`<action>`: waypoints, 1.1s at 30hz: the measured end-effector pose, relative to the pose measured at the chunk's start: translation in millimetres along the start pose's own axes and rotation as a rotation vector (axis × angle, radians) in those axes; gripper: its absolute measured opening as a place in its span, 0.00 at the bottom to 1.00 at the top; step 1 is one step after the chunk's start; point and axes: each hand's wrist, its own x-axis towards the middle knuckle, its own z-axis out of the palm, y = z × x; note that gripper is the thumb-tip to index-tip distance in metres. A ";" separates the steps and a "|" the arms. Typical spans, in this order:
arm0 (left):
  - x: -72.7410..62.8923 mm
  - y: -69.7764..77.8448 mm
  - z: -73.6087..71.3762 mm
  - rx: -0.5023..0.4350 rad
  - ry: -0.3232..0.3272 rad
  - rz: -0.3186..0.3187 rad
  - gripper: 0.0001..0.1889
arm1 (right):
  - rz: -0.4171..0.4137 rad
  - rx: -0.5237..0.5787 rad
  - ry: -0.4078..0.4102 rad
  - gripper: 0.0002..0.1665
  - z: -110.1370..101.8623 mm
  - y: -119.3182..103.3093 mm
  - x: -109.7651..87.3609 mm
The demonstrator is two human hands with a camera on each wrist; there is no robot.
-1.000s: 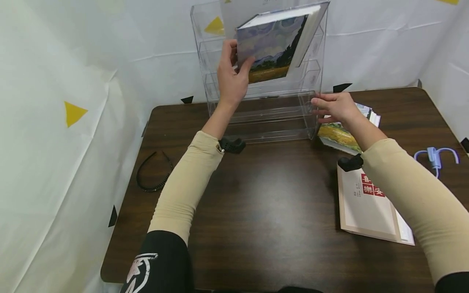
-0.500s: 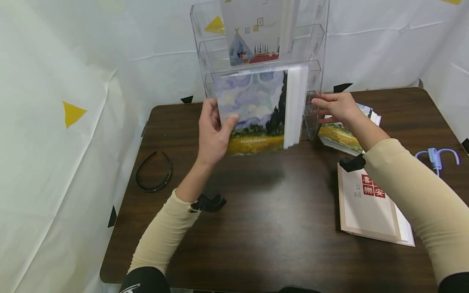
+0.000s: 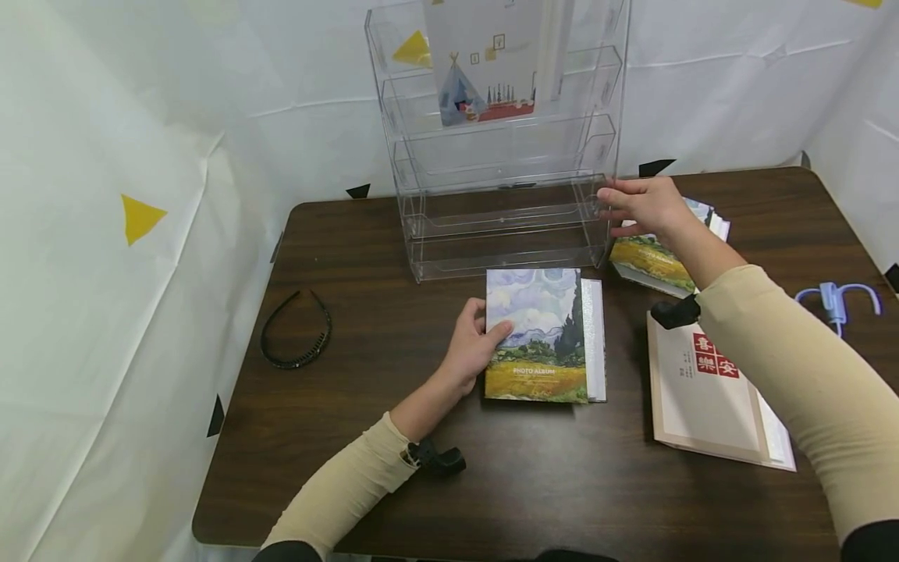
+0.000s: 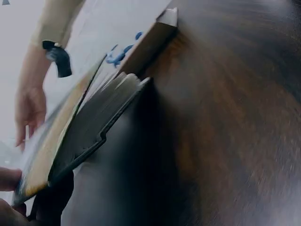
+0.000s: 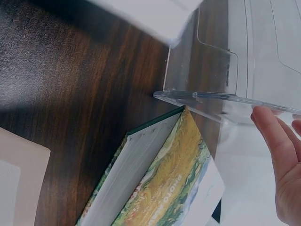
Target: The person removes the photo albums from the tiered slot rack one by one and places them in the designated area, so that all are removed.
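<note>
My left hand (image 3: 472,347) grips the left edge of a photo album (image 3: 534,336) with a painted landscape cover, thumb on the front. The left wrist view shows this album slightly spread at its page side, held over the tabletop. My right hand (image 3: 649,204) touches the right side of a clear acrylic rack (image 3: 506,261) with its fingers rather straight. In the right wrist view, the fingertips (image 5: 263,115) meet the rack's side panel. A second photo album (image 5: 174,188) with similar art lies beside the rack, partly behind my right hand and forearm in the head view.
A pale booklet (image 3: 485,70) with a tent drawing stands in the rack's upper tier. At the right lie a beige album (image 3: 709,414) with red characters and a light-blue hook-shaped item (image 3: 833,303). A black headband (image 3: 326,332) lies at the left on the brown table (image 3: 393,328).
My left hand has brought the photo album down and toward me, from in front of the rack's upper tiers to low over the table. My right hand stays at the rack's side.
</note>
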 end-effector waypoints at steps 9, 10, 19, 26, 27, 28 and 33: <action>8.6 -14.6 11.2 0.090 0.017 -0.154 0.17 | 0.016 0.022 0.000 0.39 -0.4 1.6 0.0; 8.9 -14.8 11.1 0.103 0.015 -0.158 0.17 | 0.015 0.022 0.000 0.39 -0.3 1.8 0.2; 5.0 -10.5 9.2 0.177 0.000 -0.180 0.25 | 0.014 0.036 0.001 0.39 -0.4 0.6 -0.2; 0.5 -10.2 6.8 0.065 -0.033 -0.186 0.27 | 0.006 0.028 0.003 0.38 -1.2 0.8 -1.5; -0.2 -10.2 5.6 0.061 -0.034 -0.188 0.27 | 0.005 0.027 0.003 0.38 -1.1 0.8 -1.5; -0.7 -10.0 4.1 0.049 -0.035 -0.186 0.28 | 0.005 0.027 0.004 0.38 -0.8 0.8 -1.5; 0.4 1.1 -11.5 0.001 -0.023 -0.135 0.29 | 0.008 0.030 0.004 0.38 0.4 1.2 -1.8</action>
